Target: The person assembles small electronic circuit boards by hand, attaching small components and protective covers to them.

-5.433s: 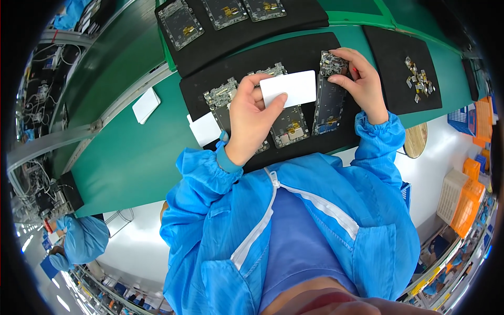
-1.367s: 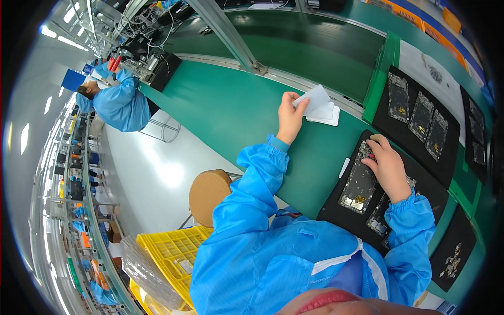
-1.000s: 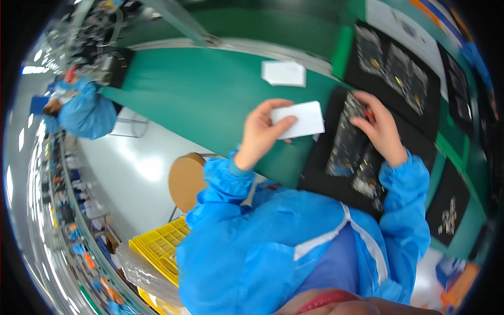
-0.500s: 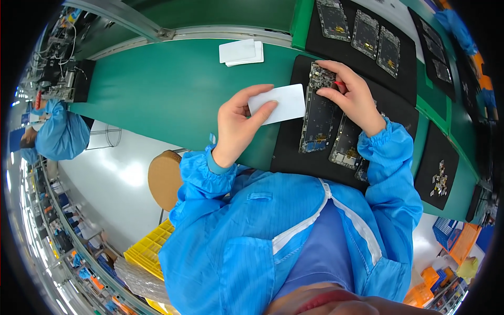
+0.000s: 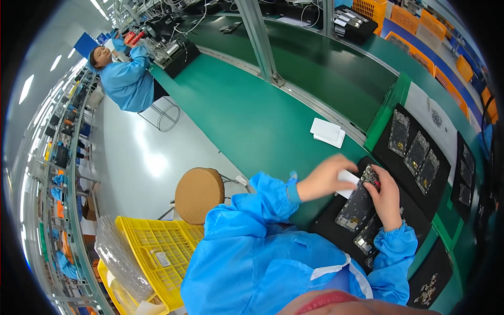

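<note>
White card (image 5: 346,177) sits pinched in the left hand (image 5: 324,178), touching the upper end of the phone frame (image 5: 358,199), which slants down-left on the black tray (image 5: 336,233) under the right hand's (image 5: 387,197) pressed-together fingers.

The left hand (image 5: 326,178) is blurring with motion, its grip covering most of the small white card (image 5: 347,177). The right hand (image 5: 387,198) is hiding the top of the dark, bare phone frame (image 5: 356,206).
</note>
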A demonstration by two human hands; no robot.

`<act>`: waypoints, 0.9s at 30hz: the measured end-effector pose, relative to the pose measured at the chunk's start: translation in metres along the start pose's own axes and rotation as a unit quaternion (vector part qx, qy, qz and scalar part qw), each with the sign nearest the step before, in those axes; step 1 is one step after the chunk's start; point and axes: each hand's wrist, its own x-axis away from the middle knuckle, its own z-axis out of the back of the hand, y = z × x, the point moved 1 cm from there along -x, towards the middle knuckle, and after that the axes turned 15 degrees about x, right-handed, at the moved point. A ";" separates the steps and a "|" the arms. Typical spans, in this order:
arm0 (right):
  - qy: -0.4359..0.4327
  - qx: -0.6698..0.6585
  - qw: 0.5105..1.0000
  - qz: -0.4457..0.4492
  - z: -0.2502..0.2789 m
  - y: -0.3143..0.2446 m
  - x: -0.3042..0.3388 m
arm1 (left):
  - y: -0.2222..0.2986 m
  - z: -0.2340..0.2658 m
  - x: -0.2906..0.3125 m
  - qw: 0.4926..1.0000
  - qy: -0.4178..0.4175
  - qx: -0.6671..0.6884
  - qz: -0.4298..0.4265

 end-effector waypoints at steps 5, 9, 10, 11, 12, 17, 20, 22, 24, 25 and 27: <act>-0.044 0.002 0.999 -0.006 -0.003 -0.010 -0.008 | -0.077 0.058 -0.050 0.910 0.313 -0.272 0.000; -0.025 0.111 0.993 -0.024 0.009 -0.002 0.007 | -0.109 0.073 -0.059 0.922 0.232 -0.301 0.073; -0.038 0.115 0.992 -0.036 0.014 0.005 0.017 | -0.110 0.074 -0.060 0.924 0.226 -0.301 0.072; -0.050 0.136 0.988 -0.057 0.023 0.009 0.028 | -0.111 0.078 -0.061 0.928 0.226 -0.283 0.080; -0.065 0.154 0.983 -0.078 0.031 0.012 0.040 | -0.114 0.078 -0.060 0.932 0.226 -0.268 0.090; -0.085 0.122 0.983 -0.111 0.047 0.024 0.067 | -0.115 0.080 -0.059 0.932 0.259 -0.250 0.038; -0.015 0.139 0.986 -0.094 0.041 0.030 0.072 | -0.116 0.086 -0.060 0.929 0.275 -0.248 0.019; -0.018 0.128 0.986 -0.108 0.043 0.035 0.074 | -0.118 0.094 -0.063 0.950 0.264 -0.163 0.029; -0.031 0.128 0.986 -0.105 0.043 0.043 0.074 | -0.114 0.100 -0.064 0.954 0.276 -0.105 0.044; -0.030 0.109 0.989 -0.098 0.045 0.041 0.072 | -0.112 0.103 -0.065 0.958 0.280 -0.053 0.038; -0.030 0.065 0.992 -0.101 0.047 0.043 0.071 | -0.087 0.092 -0.062 0.957 0.276 0.040 0.077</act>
